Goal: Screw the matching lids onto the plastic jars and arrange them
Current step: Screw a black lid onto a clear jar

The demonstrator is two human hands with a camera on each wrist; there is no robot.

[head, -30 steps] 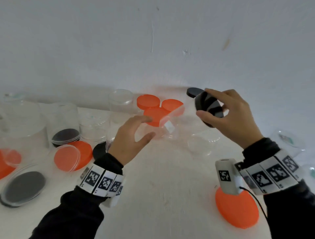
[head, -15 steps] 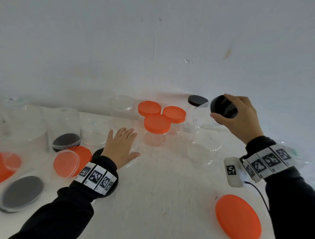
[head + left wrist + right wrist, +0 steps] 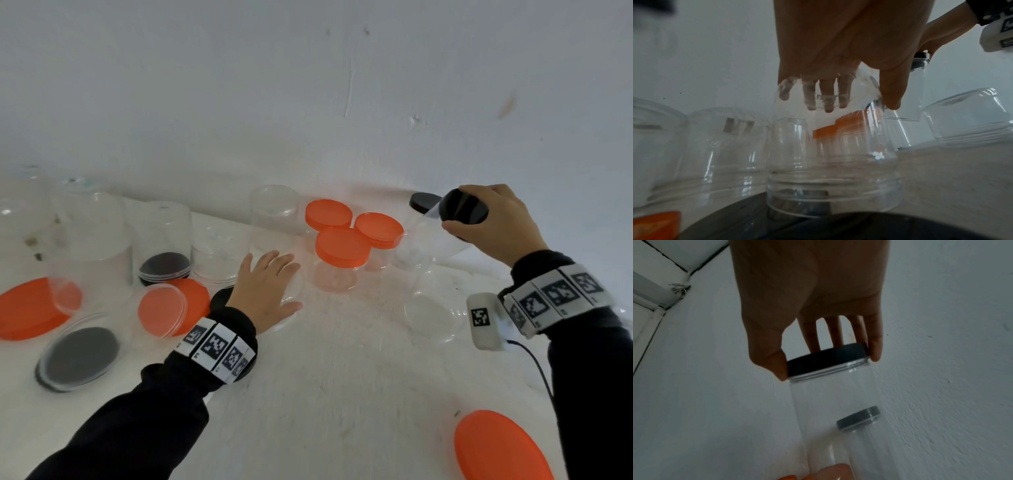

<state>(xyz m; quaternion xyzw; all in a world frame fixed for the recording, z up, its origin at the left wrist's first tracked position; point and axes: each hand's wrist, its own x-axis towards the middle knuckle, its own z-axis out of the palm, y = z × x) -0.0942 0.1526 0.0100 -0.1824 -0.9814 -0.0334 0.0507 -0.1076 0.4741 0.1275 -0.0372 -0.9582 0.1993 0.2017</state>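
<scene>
A person's right hand is pinching by its black lid a capped jar, tilted beside the orange-lidded jars, apparently placing it; the left hand, fingers spread, is resting atop an upturned uncapped jar, likely next for capping.

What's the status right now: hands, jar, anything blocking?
Right hand grips black lid on clear jar. Left hand lies open on upturned jar. Capped black-lid jar close beside.

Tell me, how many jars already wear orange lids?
3, clustered near the wall: rear jar, right jar, front jar. More may hide behind clear jars.
</scene>
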